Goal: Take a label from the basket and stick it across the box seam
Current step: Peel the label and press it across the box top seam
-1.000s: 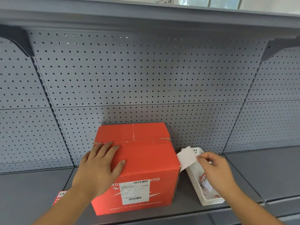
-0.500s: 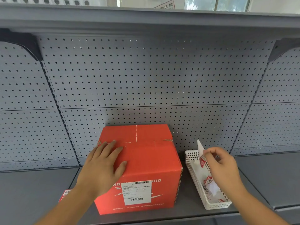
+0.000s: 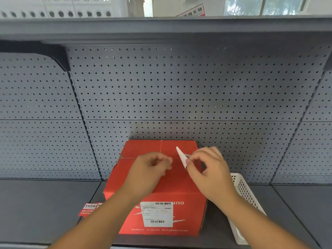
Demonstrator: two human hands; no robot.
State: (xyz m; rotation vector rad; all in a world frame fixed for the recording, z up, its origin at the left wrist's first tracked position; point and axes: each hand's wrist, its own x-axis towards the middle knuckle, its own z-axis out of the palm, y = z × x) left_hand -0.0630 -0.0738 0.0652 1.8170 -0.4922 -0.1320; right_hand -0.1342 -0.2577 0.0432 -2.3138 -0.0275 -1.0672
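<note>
A red cardboard box [image 3: 161, 186] stands on the grey shelf, its top seam [image 3: 161, 146] running front to back. Above the box top, my right hand [image 3: 208, 173] pinches a white label [image 3: 181, 156], seen nearly edge-on. My left hand [image 3: 149, 169] hovers just left of the label, fingers curled with the tips close together and nothing visibly between them. The white plastic basket [image 3: 246, 194] sits right of the box, partly hidden behind my right forearm.
A shipping label [image 3: 157, 214] is stuck on the box front. A red sticker [image 3: 89, 209] lies on the shelf left of the box. Grey pegboard [image 3: 179, 96] backs the shelf and an upper shelf [image 3: 161, 27] overhangs.
My right hand has carried the label from the basket to above the box top. My left hand has lifted off the box and come beside the label.
</note>
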